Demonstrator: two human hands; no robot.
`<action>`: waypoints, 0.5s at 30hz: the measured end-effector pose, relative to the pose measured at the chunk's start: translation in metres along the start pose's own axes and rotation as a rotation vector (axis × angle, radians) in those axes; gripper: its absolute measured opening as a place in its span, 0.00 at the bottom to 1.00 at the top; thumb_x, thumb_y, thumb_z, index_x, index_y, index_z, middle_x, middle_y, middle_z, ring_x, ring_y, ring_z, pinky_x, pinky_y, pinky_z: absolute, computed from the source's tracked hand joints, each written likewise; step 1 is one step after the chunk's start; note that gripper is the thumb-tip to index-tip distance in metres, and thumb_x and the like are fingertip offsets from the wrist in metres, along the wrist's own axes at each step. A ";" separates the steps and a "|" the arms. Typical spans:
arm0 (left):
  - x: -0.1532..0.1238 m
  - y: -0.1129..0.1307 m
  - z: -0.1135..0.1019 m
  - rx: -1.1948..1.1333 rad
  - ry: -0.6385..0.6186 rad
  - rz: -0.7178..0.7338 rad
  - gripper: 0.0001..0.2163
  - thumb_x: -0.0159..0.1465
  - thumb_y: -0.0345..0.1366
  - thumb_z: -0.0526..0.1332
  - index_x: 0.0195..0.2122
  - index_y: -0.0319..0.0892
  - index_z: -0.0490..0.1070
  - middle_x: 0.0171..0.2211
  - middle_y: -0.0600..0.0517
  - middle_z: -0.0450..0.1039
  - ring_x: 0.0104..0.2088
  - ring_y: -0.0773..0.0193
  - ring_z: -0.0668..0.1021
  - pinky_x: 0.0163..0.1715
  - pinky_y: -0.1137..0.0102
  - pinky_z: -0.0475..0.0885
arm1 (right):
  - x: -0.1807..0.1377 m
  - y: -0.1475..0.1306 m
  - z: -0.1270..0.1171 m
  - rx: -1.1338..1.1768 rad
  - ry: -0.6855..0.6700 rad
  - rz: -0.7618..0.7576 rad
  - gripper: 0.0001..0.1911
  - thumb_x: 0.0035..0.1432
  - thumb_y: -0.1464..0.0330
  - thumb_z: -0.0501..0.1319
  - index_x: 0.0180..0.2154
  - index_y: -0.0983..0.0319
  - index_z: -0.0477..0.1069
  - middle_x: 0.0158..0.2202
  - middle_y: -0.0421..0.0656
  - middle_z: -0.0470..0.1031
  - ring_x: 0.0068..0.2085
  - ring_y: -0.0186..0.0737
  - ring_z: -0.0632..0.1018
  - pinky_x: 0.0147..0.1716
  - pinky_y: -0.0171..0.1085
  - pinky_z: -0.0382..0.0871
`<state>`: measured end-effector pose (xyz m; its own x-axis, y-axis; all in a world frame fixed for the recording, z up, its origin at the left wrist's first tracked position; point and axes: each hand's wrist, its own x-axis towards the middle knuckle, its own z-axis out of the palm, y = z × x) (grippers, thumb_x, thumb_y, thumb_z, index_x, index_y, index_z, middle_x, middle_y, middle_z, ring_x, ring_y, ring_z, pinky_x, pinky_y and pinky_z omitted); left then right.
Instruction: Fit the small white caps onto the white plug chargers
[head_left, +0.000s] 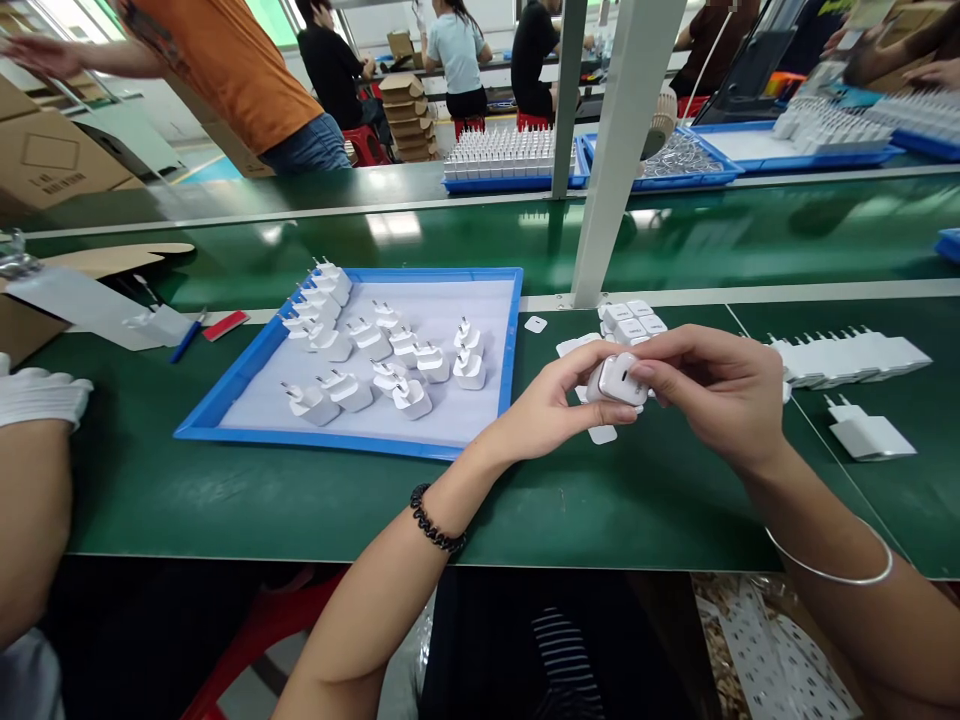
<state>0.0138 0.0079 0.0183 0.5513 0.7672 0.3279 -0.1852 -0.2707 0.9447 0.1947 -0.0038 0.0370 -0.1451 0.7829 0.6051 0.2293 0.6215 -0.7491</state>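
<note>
the white charger (621, 380) is in my two hands, raised over the green table (337, 510), which is the largest thing before me. at the back edge of this table stands a white post (611, 150). next in size comes the blue tray (300, 441), at the left of my hands; on its pale bottom there are many plugs (433, 362) with two pins each, some in a line along the left side, the others scattered. my right hand (716, 390) is grasping the charger at its right side, with the thumb lying on the face, close to the slot. my left hand (551, 400) is gripping it from the other side, between thumb and forefinger. at my right there is a row of plugs (855, 358) set closely together, and nearer to me a single plug (874, 432) lies apart. just behind my fingers is a group of small white pieces (634, 322), partly hidden, so i cannot tell how many. the smallest is one flat piece (535, 325), near the tray's far right corner.
</note>
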 end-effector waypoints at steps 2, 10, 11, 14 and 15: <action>0.000 0.001 0.000 0.025 0.005 0.001 0.16 0.59 0.37 0.69 0.48 0.45 0.71 0.44 0.50 0.73 0.45 0.61 0.75 0.48 0.66 0.72 | 0.000 -0.001 -0.001 -0.018 0.002 0.009 0.03 0.57 0.70 0.68 0.31 0.57 0.79 0.22 0.38 0.75 0.21 0.33 0.70 0.19 0.35 0.63; -0.001 0.002 0.001 0.129 0.029 0.006 0.17 0.60 0.39 0.68 0.50 0.44 0.71 0.49 0.48 0.74 0.51 0.57 0.76 0.52 0.63 0.71 | 0.001 -0.003 -0.004 -0.079 -0.015 0.016 0.02 0.56 0.68 0.69 0.30 0.57 0.79 0.24 0.39 0.78 0.25 0.35 0.74 0.21 0.35 0.66; -0.001 0.002 0.001 0.130 0.027 0.004 0.17 0.60 0.38 0.68 0.50 0.44 0.71 0.49 0.48 0.74 0.51 0.57 0.76 0.52 0.64 0.71 | 0.002 -0.003 -0.004 -0.071 -0.022 0.012 0.02 0.56 0.69 0.69 0.30 0.57 0.79 0.24 0.38 0.78 0.24 0.35 0.74 0.21 0.35 0.66; -0.001 0.001 0.001 0.125 0.030 -0.002 0.17 0.60 0.38 0.68 0.50 0.44 0.71 0.49 0.48 0.74 0.51 0.57 0.76 0.52 0.63 0.71 | 0.004 -0.004 -0.005 -0.063 -0.048 0.004 0.03 0.56 0.71 0.69 0.31 0.56 0.79 0.23 0.37 0.78 0.23 0.33 0.73 0.20 0.34 0.65; -0.001 0.001 0.001 0.123 0.033 -0.003 0.17 0.60 0.38 0.68 0.50 0.44 0.71 0.49 0.48 0.74 0.51 0.57 0.76 0.52 0.63 0.71 | 0.004 -0.004 -0.006 -0.069 -0.056 0.003 0.04 0.56 0.70 0.69 0.30 0.56 0.80 0.23 0.36 0.78 0.22 0.33 0.73 0.20 0.34 0.64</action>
<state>0.0138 0.0061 0.0186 0.5246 0.7859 0.3273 -0.0811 -0.3366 0.9381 0.1986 -0.0033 0.0440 -0.1974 0.7865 0.5852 0.2954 0.6170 -0.7294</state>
